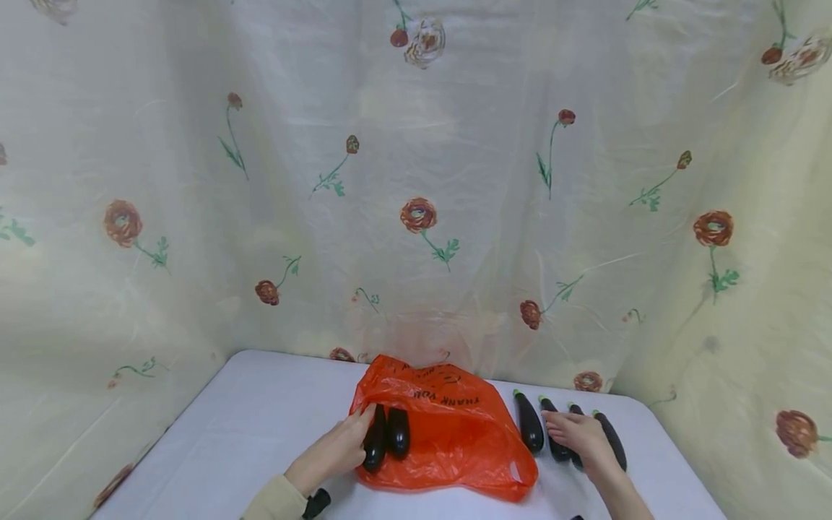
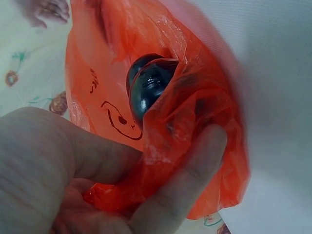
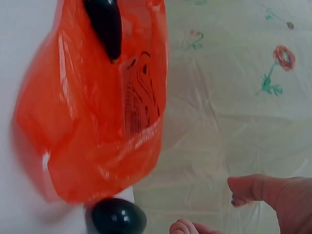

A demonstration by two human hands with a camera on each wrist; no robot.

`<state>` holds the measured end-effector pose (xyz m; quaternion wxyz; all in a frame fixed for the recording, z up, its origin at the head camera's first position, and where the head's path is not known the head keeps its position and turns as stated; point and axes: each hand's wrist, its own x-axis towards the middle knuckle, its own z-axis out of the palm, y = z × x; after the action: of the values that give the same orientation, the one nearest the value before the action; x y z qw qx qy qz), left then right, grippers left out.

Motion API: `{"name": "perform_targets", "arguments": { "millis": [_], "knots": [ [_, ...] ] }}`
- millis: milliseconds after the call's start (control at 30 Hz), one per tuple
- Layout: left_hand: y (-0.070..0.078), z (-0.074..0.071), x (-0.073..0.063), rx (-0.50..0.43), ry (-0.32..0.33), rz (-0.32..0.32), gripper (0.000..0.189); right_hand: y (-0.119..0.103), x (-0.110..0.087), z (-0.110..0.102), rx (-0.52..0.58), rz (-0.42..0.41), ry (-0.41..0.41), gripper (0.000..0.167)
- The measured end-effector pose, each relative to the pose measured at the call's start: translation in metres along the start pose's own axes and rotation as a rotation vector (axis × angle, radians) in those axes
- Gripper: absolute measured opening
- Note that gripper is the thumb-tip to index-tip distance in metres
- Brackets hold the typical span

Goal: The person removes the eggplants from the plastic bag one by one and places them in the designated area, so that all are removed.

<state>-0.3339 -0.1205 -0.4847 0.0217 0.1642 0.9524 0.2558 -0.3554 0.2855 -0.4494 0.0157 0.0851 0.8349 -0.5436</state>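
Observation:
An orange-red plastic bag (image 1: 464,448) with "THANK YOU" printed on it lies on the table, its mouth facing the near left. Two dark eggplants (image 1: 398,433) are at the bag's mouth. My left hand (image 1: 341,444) pinches the bag's edge between thumb and fingers; crumpled plastic shows in its grip in the left wrist view. Over the row of eggplants right of the bag hovers my right hand (image 1: 578,437), thumb spread from its fingers in the right wrist view. The eggplant nearest the bag (image 1: 529,425) lies uncovered; the hand partly hides those in the middle.
A white table (image 1: 247,426) carries everything. Flower-printed sheeting (image 1: 481,253) hangs behind it and on both sides. At the row's right end lies another eggplant (image 1: 611,442). A black strapped device (image 1: 317,503) sits at the left wrist.

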Motion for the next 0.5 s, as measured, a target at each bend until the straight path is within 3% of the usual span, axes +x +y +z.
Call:
{"name": "perform_targets", "arguments": {
  "millis": [233, 500],
  "knots": [
    [0.0, -0.001, 0.001, 0.003, 0.01, 0.031, 0.07, -0.015, -0.009, 0.027, -0.012, 0.016, -0.003, 0.059],
    [0.001, -0.002, -0.001, -0.006, 0.015, 0.021, 0.075, -0.029, -0.021, 0.061, -0.06, 0.016, -0.054, 0.052]
  ]
}}
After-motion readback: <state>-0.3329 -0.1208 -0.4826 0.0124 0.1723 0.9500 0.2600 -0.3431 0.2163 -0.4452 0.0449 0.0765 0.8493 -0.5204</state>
